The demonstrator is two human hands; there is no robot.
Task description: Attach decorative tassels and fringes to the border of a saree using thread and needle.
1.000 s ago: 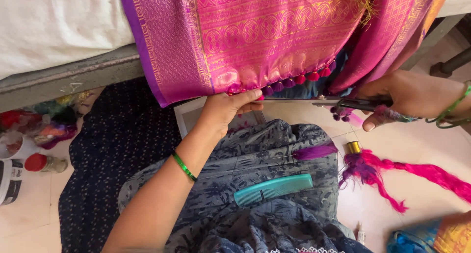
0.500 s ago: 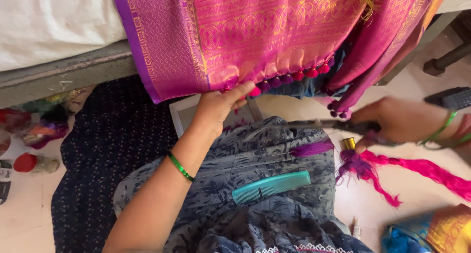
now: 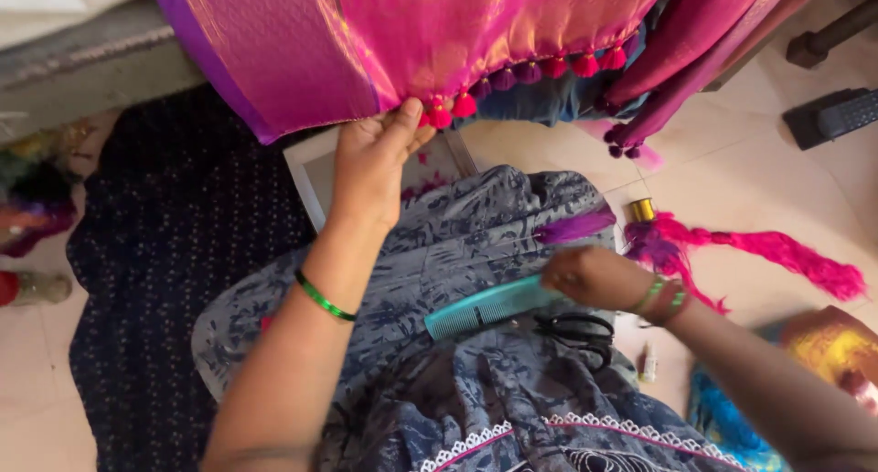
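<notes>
Magenta silk sari edge (image 3: 402, 33) with pink tassel row (image 3: 512, 77) pinched by left hand (image 3: 373, 161); right hand (image 3: 590, 275) apparently closed on teal plastic comb (image 3: 485, 309). Best kept edge taut, comb flat.

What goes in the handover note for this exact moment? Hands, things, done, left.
Left hand: pinches the tasselled hem of the pink and purple fabric hanging off the ledge.
Right hand: on the lap, touching the end of the teal comb; grip unclear.
Black scissors lie on the lap beside it. Gold thread spool and loose pink threads lie on the floor.
Done: a row of tassels hangs along the hem.
Left: cannot tell.
</notes>
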